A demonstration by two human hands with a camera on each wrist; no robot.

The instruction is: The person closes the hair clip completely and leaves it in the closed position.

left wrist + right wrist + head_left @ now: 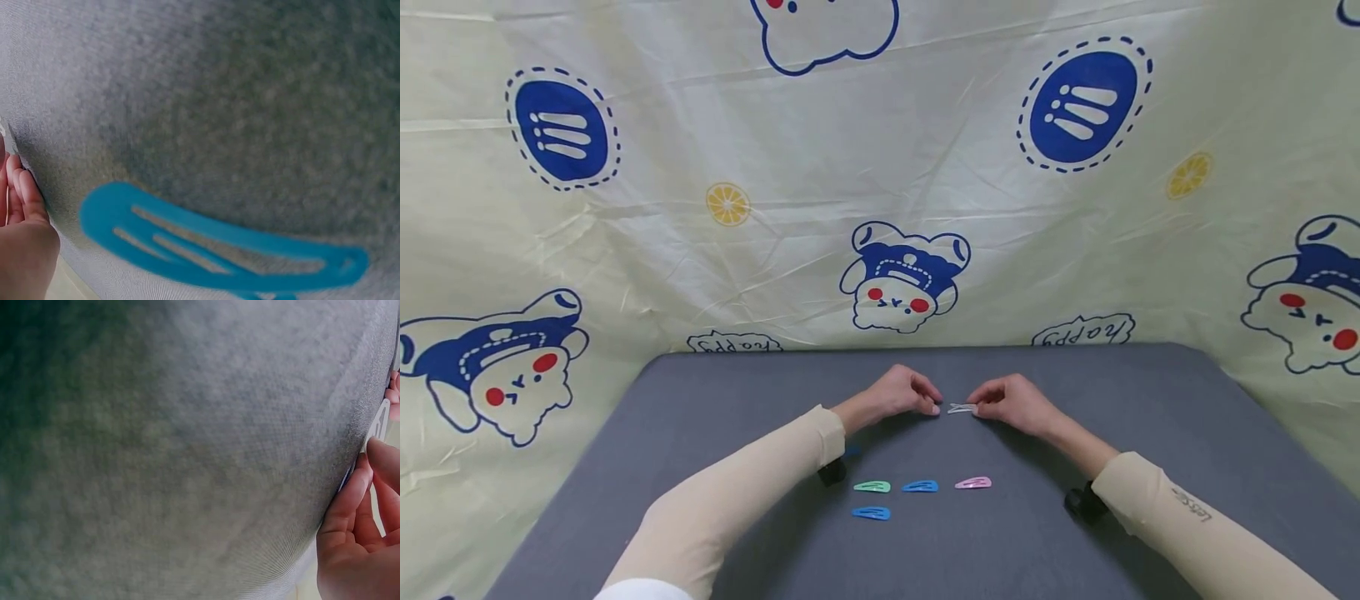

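A white hair clip (pixel 961 408) is between the two hands, over the far half of the table (pixel 1135 400). The right hand (pixel 1011 404) pinches one end of it between thumb and fingers, and two thin white strips of the clip spread toward the left. The left hand (pixel 904 393) is just beside the free end, apart from it in the head view; its fingers bend loosely, thumb a little off the fingertips, with nothing visible in its hold.

Nearer the person, three clips lie in a row, well apart from the hands: a green clip (pixel 872 487), a blue clip (pixel 921 486) and a pink clip (pixel 973 482). A second blue clip (pixel 871 513) lies just in front of the green one. Another blue clip (pixel 219 247) shows large in the left wrist view; the head view has one partly hidden by the left sleeve (pixel 752 483).

Both sleeves are cream, with dark lettering on the right sleeve (pixel 1195 512). Behind the dark grey table hangs a pale cloth (pixel 925 150) printed with cartoon bears, blue badges and orange slices.
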